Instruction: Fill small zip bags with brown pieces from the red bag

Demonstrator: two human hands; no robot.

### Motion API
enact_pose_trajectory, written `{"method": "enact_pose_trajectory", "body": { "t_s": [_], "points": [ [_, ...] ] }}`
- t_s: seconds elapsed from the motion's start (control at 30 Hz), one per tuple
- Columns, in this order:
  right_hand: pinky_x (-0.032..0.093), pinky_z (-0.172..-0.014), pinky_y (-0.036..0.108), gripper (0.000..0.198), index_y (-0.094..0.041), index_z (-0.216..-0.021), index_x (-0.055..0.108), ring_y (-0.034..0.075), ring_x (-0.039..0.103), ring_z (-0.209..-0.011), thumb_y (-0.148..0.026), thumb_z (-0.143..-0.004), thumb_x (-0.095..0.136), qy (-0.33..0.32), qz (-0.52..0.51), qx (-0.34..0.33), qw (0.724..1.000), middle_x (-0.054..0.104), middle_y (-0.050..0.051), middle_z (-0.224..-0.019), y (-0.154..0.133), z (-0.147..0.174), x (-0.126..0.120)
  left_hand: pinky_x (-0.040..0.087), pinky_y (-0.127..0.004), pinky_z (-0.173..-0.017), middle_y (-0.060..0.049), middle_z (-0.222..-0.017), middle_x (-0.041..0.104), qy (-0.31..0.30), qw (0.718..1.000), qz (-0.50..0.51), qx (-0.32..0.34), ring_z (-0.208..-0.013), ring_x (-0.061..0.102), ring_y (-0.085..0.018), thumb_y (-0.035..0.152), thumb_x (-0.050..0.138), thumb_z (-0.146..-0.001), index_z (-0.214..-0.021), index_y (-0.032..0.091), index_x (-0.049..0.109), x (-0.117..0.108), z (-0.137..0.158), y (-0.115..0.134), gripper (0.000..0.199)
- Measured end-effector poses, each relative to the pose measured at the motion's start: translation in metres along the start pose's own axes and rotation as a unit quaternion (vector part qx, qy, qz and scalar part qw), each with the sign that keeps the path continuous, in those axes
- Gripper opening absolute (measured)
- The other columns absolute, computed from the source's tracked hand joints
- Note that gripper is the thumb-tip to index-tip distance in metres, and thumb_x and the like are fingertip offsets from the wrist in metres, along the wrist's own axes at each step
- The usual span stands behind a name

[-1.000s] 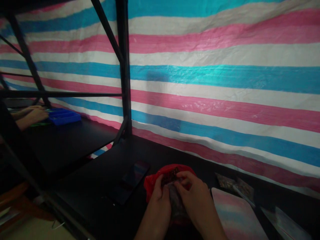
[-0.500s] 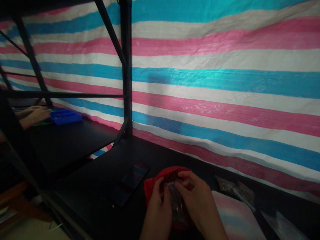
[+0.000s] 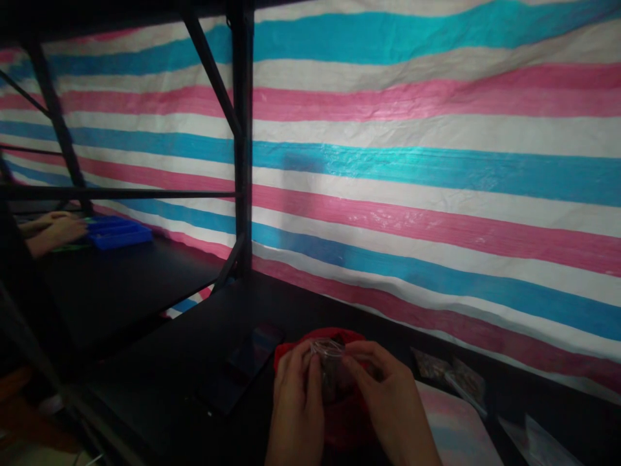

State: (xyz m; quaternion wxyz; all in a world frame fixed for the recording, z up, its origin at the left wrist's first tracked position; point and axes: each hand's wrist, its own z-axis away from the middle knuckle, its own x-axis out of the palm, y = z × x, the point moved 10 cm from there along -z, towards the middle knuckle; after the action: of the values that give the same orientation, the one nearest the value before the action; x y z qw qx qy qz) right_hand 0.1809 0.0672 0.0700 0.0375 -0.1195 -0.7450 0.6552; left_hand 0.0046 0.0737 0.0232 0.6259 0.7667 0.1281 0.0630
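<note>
Between my two hands is a small clear plastic zip bag, its mouth spread and facing up. My left hand pinches the bag's left edge with thumb and fingers. On the other side, my right hand grips the right edge of the opening. Below and behind the bag lies a red cloth-like bag or pouch, partly covered by my hands; dark contents show at its top. Whatever is inside the clear bag is too dim to make out.
A dark phone lies left of my hands on the black table. To the right are a pale shiny sheet or lid, filled clear packets and flat clear bags. Beyond the black frame, another person's hands are near a blue tray.
The clear bag has been raised and its mouth now stands round and spread between my fingers. My left hand has shifted up slightly. The camera view has tilted a little.
</note>
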Motion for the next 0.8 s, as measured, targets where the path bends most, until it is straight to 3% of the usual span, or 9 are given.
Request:
{"method": "enact_pose_trajectory", "body": {
  "t_s": [0.27,0.43,0.53,0.6,0.7,0.8],
  "points": [
    [0.058,-0.071,0.038,0.039,-0.022,-0.084,0.081,0.031,0.075,-0.080,-0.057,-0.068,0.080,0.040,0.019,-0.005,0.999,0.081,0.009,-0.085,-0.001,0.006,-0.025,0.049,-0.054,-0.117,-0.008,-0.134,0.075,-0.011,0.995,0.023,0.100,-0.134,0.063,-0.032,0.051,0.059,-0.093,-0.109,0.032,0.084,-0.001,0.004,0.032,0.035],
    [0.055,-0.069,0.035,0.038,-0.023,-0.085,0.080,0.027,0.070,-0.077,-0.059,-0.076,0.069,0.032,0.095,-0.026,0.995,0.078,0.007,-0.082,-0.018,0.013,-0.025,0.066,-0.037,-0.084,-0.009,-0.102,0.084,-0.025,0.994,0.090,0.047,-0.091,0.079,-0.027,0.059,0.067,-0.090,-0.098,0.024,0.083,0.000,0.004,0.029,0.040],
    [0.056,-0.069,0.033,0.038,-0.023,-0.085,0.078,0.026,0.072,-0.078,-0.058,-0.081,0.063,0.019,0.097,-0.031,0.995,0.078,0.006,-0.083,-0.026,0.017,-0.031,0.066,-0.032,-0.075,-0.009,-0.098,0.084,-0.059,0.993,0.099,0.032,-0.085,0.080,-0.025,0.062,0.067,-0.091,-0.102,0.022,0.081,0.012,0.007,0.024,0.044],
    [0.057,-0.070,0.033,0.038,-0.023,-0.082,0.076,0.027,0.074,-0.078,-0.058,-0.079,0.063,0.054,0.099,-0.035,0.993,0.079,0.007,-0.082,-0.029,0.018,-0.056,0.066,-0.032,-0.081,-0.009,-0.102,0.084,-0.051,0.994,0.088,0.048,-0.092,0.080,-0.025,0.063,0.063,-0.094,-0.107,0.022,0.080,0.016,0.012,0.023,0.046],
    [0.058,-0.072,0.035,0.037,-0.023,-0.077,0.076,0.029,0.076,-0.078,-0.057,-0.069,0.069,0.142,0.119,-0.030,0.982,0.080,0.009,-0.079,-0.025,0.022,-0.119,0.064,-0.033,-0.090,-0.009,-0.108,0.083,-0.032,0.994,0.062,0.085,-0.101,0.079,-0.025,0.060,0.056,-0.099,-0.113,0.023,0.077,0.019,0.022,0.023,0.045],
    [0.058,-0.071,0.036,0.035,-0.024,-0.068,0.075,0.030,0.076,-0.073,-0.057,-0.065,0.068,0.158,0.165,0.012,0.973,0.079,0.009,-0.070,-0.008,0.024,-0.168,0.063,-0.033,-0.092,-0.009,-0.108,0.082,-0.053,0.991,0.024,0.120,-0.101,0.079,-0.024,0.056,0.053,-0.102,-0.112,0.024,0.077,0.027,0.031,0.023,0.040]
  ]
}}
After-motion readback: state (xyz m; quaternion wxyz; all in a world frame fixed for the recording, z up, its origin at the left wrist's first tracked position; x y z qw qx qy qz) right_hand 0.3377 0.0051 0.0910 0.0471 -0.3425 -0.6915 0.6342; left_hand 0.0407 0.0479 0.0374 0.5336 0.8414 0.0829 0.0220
